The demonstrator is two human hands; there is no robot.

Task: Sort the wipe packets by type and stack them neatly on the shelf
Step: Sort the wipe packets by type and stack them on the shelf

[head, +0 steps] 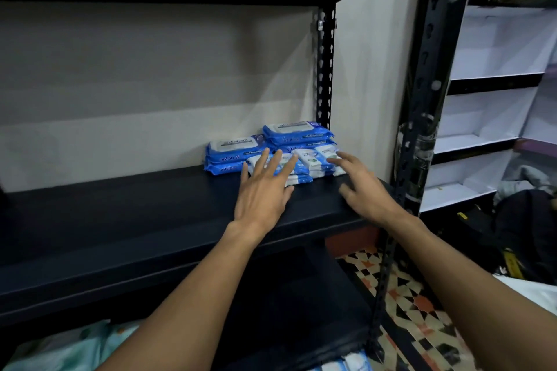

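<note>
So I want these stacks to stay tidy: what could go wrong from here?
1. The left hand lies flat on the small white-and-blue wipe packets; a push might shove them against the large blue wipe packets behind and skew both rows.
2. The right hand reaches the small packets' right end, which looks uneven and could slip.

Both arms bare, extended forward. Left forearm (196, 280) enters from bottom centre, right forearm (452, 265) from lower right edge. Left grip (265, 190) palm down, back to camera, fingers (278, 161) straight and spread, thumb on the right side. Right grip (364, 187) palm down, tilted inward, fingers loosely extended toward upper left, slightly blurred, thumb hanging below. Neither holds anything. The grips are near each other, not touching, wrists straight.
</note>
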